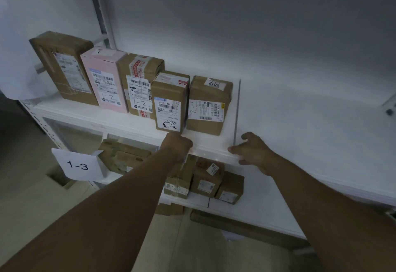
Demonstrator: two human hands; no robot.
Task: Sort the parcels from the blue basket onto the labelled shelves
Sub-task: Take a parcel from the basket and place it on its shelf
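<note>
On the upper shelf (214, 143), five parcels marked 1-2 stand in a row, the last being the brown parcel (209, 105); more boxes sit on the shelf below by the 1-3 label (78, 165). The blue basket is out of view, so what remains is unclear. The left hand (176, 146) is curled into a fist at the shelf edge, just below the 2490 parcel (170, 104). The right hand (251, 149) is loosely spread, empty, fingertips on the shelf edge.

Dim light is falling on a plain white wall (257, 25) behind a white metal rack (102, 10); pale floor (25, 186) is showing lower left.
</note>
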